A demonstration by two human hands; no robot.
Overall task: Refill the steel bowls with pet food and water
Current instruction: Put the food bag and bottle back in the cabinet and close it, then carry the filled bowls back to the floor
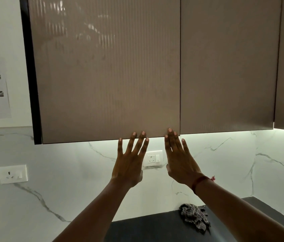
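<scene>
Left grip [130, 165]: spreading straight fingers, tips touching the door [109, 75] at its bottom edge
Right grip [181, 163]: lying flat, holding nothing, nearer the door's seam side
Bowls, food: not showing; possibly behind door

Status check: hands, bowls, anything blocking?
Left hand, right hand open, at cabinet door lower edge. Door shut. No bowls in view. Cloth on counter, clear of hands.

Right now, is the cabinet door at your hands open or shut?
Shut. The cabinet door lies flush with the neighbouring door, no interior showing; left hand and right hand reach its lower edge.
</scene>
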